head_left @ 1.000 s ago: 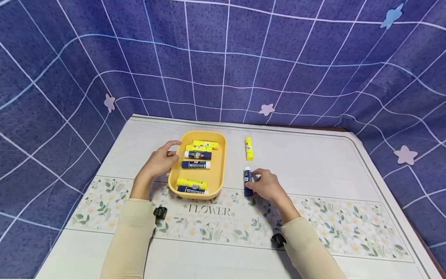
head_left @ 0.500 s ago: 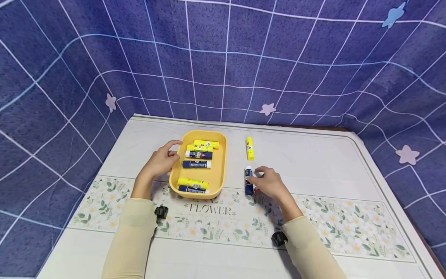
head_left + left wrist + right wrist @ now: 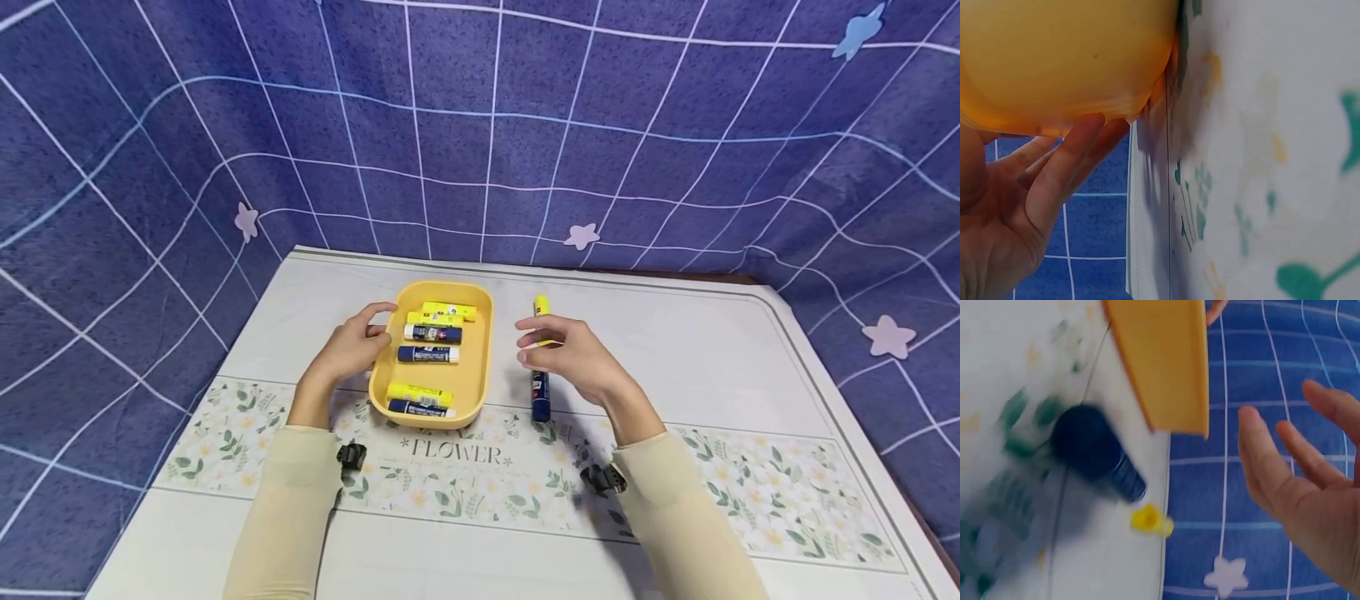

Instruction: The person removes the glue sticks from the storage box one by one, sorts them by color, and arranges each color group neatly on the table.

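Note:
My left hand (image 3: 352, 346) rests its fingertips against the left side of a yellow tray (image 3: 480, 367); the left wrist view shows the fingers (image 3: 1063, 169) against the tray's outer wall. Lying in the tray are yellow glue sticks (image 3: 420, 394) and dark blue ones with white caps (image 3: 427, 354). Right of it, my right hand (image 3: 573, 354) hovers over the table, fingers spread and holding nothing. Beneath it lies a blue glue stick (image 3: 541, 398), its upper part hidden by the hand. A yellow glue stick (image 3: 542, 305) lies behind, also partly covered.
The table (image 3: 675, 350) has a white cover with a floral band and the printed word FLOWER (image 3: 457, 452). A dark blue grid-patterned curtain (image 3: 450, 142) with stars surrounds its back and sides. Small black cameras (image 3: 603, 478) sit at both wrists.
My right hand has let go of the blue glue stick and risen off it, away from me. The stick stays on the table. My left hand keeps its place at the tray.

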### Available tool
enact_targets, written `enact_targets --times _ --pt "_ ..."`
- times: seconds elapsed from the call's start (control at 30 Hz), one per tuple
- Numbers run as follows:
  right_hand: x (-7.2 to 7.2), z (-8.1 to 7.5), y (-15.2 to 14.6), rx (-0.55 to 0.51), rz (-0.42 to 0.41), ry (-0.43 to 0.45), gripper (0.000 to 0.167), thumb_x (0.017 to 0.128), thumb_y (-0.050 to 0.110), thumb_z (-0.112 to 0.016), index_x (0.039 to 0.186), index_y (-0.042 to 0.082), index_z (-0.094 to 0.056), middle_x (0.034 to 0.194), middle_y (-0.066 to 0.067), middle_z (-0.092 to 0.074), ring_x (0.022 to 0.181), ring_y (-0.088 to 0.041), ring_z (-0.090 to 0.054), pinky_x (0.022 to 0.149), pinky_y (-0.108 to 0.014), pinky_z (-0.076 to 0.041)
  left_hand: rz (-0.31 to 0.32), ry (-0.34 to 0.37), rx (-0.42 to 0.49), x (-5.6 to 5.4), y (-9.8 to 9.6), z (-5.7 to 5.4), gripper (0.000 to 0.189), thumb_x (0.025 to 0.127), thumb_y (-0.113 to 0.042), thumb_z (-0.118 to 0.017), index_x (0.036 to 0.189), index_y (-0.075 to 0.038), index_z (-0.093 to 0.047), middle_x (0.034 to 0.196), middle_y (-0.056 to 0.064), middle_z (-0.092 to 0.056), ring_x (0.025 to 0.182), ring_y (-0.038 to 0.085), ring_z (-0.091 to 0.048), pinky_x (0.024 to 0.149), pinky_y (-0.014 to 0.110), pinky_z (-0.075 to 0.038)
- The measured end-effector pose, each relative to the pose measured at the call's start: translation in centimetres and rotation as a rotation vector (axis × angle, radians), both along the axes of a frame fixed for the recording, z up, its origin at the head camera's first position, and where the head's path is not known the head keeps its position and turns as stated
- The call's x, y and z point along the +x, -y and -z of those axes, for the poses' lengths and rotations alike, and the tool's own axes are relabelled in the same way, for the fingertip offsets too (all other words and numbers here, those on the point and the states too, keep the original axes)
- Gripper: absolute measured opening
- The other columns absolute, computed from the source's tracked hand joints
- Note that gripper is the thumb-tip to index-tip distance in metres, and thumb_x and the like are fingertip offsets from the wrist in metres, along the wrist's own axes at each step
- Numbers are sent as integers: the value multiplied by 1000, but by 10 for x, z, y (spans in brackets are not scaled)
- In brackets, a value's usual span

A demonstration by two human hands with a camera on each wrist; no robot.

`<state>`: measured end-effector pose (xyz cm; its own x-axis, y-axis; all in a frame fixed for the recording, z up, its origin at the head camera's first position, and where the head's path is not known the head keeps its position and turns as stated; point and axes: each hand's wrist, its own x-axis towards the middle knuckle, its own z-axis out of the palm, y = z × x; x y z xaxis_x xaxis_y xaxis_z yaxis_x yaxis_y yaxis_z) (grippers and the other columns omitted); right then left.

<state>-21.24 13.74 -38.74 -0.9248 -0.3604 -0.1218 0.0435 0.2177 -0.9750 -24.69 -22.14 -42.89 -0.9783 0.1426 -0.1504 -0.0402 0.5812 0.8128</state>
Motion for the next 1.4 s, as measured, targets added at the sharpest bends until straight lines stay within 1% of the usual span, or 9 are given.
enact_targets --times 0.1,0.3,0.47,0.6,0.83,1.03,1.13,1.27,1.4 --pt "-3 -5 18 -20 -79 -13 48 90 1 -72 137 3 -63 126 -25 -66 103 -21 -69 94 -36 -60 -2 -1 2 0 1 -1 56 104 -16 -49 159 -21 -38 132 23 -67 54 13 -50 57 37 -55" --pt "-7 -7 59 -1 -217 -49 47 89 -4 -72 135 2 -66 122 -27 -68 101 -22 -70 90 -31 -61 -8 -16 -3 -1 0 0 56 103 -15 -49 158 -21 -38 126 23 -68 55 10 -51 53 32 -52" --pt "-9 2 88 66 -299 -21 46 89 -2 -74 134 6 -68 122 -29 -68 100 -18 -69 84 -28 -60 -3 -31 -17 -1 -1 2 57 102 -14 -50 158 -19 -39 128 24 -68 65 13 -60 55 29 -53" --pt "-11 12 106 148 -350 -59 43 89 1 -75 132 6 -69 113 -20 -72 96 -16 -68 79 -26 -57 2 -33 -14 -1 -1 2 57 102 -12 -49 158 -18 -39 134 25 -66 68 13 -62 58 32 -56" --pt "-14 23 128 340 -375 -124 47 87 2 -78 133 5 -69 99 -11 -74 78 -14 -67 66 -25 -54 6 -17 -5 -1 -1 0 56 103 -13 -48 158 -19 -38 128 24 -68 54 9 -50 55 29 -52" --pt "-15 26 138 525 -377 -192 47 87 5 -80 133 11 -70 105 -8 -74 86 -12 -66 70 -24 -55 4 -21 -15 -1 -1 1 56 104 -13 -48 158 -20 -38 127 23 -69 64 12 -61 58 34 -56" --pt "-16 28 142 600 -399 -221 47 87 5 -79 133 13 -70 106 -7 -74 86 -11 -66 70 -22 -53 -5 -17 -18 -1 -1 2 56 104 -14 -49 158 -21 -39 124 22 -70 58 11 -55 55 31 -53" --pt "-14 29 147 640 -423 -211 45 89 3 -74 133 14 -71 112 -9 -74 80 -13 -67 63 -23 -54 -9 -18 -23 0 -1 3 56 103 -14 -49 158 -22 -39 120 21 -70 54 10 -50 52 28 -49" --pt "-12 30 149 658 -420 -203 40 92 3 -72 129 15 -73 119 -9 -72 85 -14 -69 63 -24 -56 -9 -31 -28 0 -1 3 56 103 -14 -50 157 -22 -40 117 22 -70 56 10 -51 52 28 -50"
